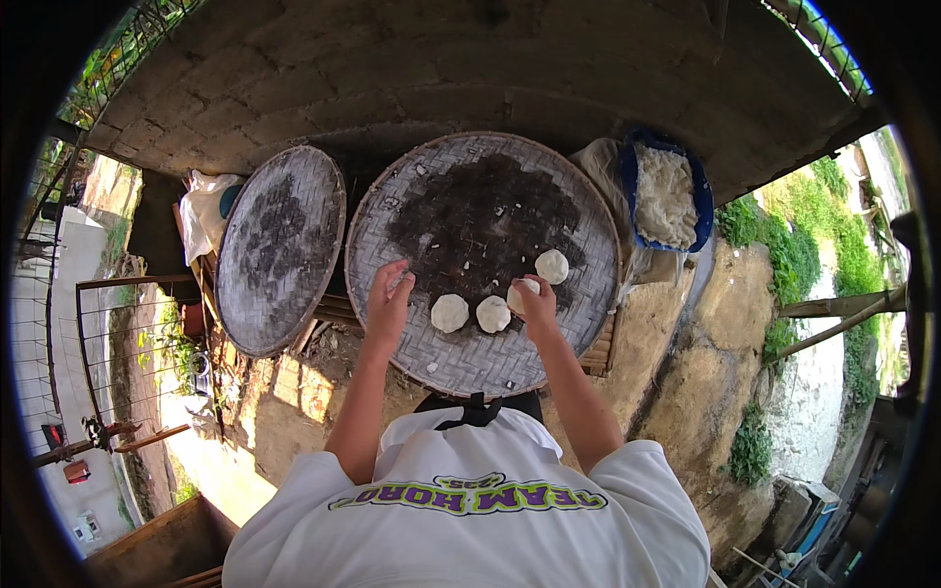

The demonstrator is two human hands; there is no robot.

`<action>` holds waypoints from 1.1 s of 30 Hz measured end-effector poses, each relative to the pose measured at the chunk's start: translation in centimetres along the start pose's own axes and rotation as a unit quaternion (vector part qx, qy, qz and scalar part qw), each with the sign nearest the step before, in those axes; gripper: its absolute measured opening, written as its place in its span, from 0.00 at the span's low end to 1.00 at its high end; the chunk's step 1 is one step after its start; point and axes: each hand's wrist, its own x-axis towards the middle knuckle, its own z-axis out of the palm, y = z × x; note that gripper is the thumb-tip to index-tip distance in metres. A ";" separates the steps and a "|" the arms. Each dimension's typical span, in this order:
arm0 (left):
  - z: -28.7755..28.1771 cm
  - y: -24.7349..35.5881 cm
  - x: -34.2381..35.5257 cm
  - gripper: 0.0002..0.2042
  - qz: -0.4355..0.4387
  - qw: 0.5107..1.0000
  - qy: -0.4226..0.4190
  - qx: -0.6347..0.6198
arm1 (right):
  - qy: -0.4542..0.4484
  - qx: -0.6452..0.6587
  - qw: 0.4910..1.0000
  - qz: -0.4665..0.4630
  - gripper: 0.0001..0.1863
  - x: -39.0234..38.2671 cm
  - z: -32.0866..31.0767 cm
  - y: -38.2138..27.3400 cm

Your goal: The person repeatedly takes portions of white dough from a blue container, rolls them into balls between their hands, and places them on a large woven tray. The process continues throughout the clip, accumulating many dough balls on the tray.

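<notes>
Facing the round woven tray (461,365), you have most open room across its dark middle toward the far edge, where small white crumbs lie scattered. Left hand (389,286): over the tray near its left edge, seemingly empty, fingers half curled, thumb apart. Right hand (537,302): fingers closed on a white ball (516,300) right of middle, toward the near edge; whether lifted, cannot tell. Two more balls (449,313) sit between your hands; another (552,266) sits just beyond the right hand. Obstructions: second woven tray (279,250), tilted, just beside the left edge; blue basin (704,196) of white dough (665,196) and plastic sheet (600,162) outside the far-right edge; block wall (421,73) beyond the far edge.
</notes>
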 end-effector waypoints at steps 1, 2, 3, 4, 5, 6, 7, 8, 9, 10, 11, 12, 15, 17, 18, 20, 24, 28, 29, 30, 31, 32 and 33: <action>-1.1 -0.5 -0.3 0.18 -0.024 1.000 0.003 0.009 | 0.010 -0.042 0.999 0.000 0.23 1.5 -0.3 -0.5; -2.2 -1.0 -0.7 0.18 -0.049 0.999 0.010 -0.008 | -0.005 -0.050 0.999 -0.010 0.23 2.8 -0.4 -1.2; -3.1 -1.5 -1.2 0.17 -0.089 0.996 0.013 -0.013 | -0.012 -0.057 0.998 -0.009 0.24 3.9 -0.3 -1.9; -3.6 -1.9 -1.6 0.17 -0.147 0.988 0.033 -0.015 | -0.015 -0.061 0.998 -0.006 0.24 4.9 -0.2 -2.6; -4.0 -2.3 -2.1 0.16 -0.135 0.990 0.017 -0.035 | -0.049 -0.037 0.998 -0.005 0.29 5.6 0.0 -3.2; -4.3 -2.5 -2.6 0.14 -0.142 0.988 0.018 -0.052 | -0.031 -0.108 0.993 -0.022 0.31 6.1 0.1 -3.8; -4.5 -2.7 -3.0 0.13 -0.149 0.986 0.019 -0.068 | -0.014 -0.179 0.983 -0.038 0.33 6.4 0.2 -4.3; -4.8 -2.7 -3.4 0.14 -0.155 0.986 -0.001 -0.062 | -0.005 -0.238 0.968 -0.077 0.35 6.5 0.1 -4.7; -5.0 -2.7 -3.7 0.15 -0.162 0.985 -0.022 -0.055 | 0.049 -0.409 0.894 -0.174 0.39 6.5 -0.2 -5.0; -5.3 -2.5 -4.0 0.15 -0.157 0.985 -0.050 -0.052 | 0.071 -0.414 0.882 -0.213 0.37 6.3 -0.7 -5.2; -5.5 -2.3 -4.1 0.16 -0.171 0.983 -0.054 -0.041 | 0.094 -0.415 0.868 -0.255 0.35 6.1 -1.4 -5.4; -5.6 -2.1 -4.1 0.16 -0.173 0.982 -0.064 -0.038 | 0.126 -0.429 0.848 -0.283 0.33 5.7 -2.5 -5.4; -4.1 -1.9 -2.8 0.17 -0.187 0.979 -0.073 -0.017 | 0.108 -0.371 0.890 -0.243 0.29 4.3 -6.3 -4.9; -0.9 -2.3 -0.7 0.17 -0.179 0.979 -0.096 0.001 | 0.112 -0.348 0.903 -0.227 0.27 3.5 -9.3 -4.5; 1.6 -2.8 0.8 0.18 -0.167 0.979 -0.115 0.010 | 0.119 -0.325 0.912 -0.221 0.27 3.3 -10.8 -4.3; 7.7 -4.2 4.2 0.19 -0.099 0.980 -0.173 0.021 | 0.109 -0.307 0.923 -0.203 0.23 3.4 -13.7 -4.4; 19.6 -8.7 10.7 0.24 0.119 0.923 -0.216 0.294 | 0.131 -0.286 0.925 -0.212 0.18 6.3 -20.2 -7.4; 24.8 -12.9 13.7 0.26 0.128 0.834 -0.198 0.499 | 0.159 -0.355 0.876 -0.286 0.22 12.7 -27.0 -13.4; 24.9 -13.6 13.7 0.27 0.095 0.804 -0.237 0.537 | 0.186 -0.383 0.852 -0.305 0.25 14.5 -28.3 -14.8; 24.6 -14.0 13.6 0.27 0.130 0.818 -0.232 0.511 | 0.210 -0.407 0.817 -0.351 0.27 16.4 -29.2 -16.0; 24.0 -14.1 13.1 0.27 0.149 0.830 -0.226 0.488 | 0.228 -0.413 0.827 -0.305 0.33 18.2 -29.7 -17.0; 23.2 -14.1 12.5 0.27 0.157 0.837 -0.221 0.476 | 0.269 -0.400 0.817 -0.318 0.39 20.0 -29.7 -17.8; 22.3 -13.9 11.6 0.26 0.169 0.865 -0.196 0.430 | 0.271 -0.387 0.840 -0.266 0.41 21.7 -29.3 -18.2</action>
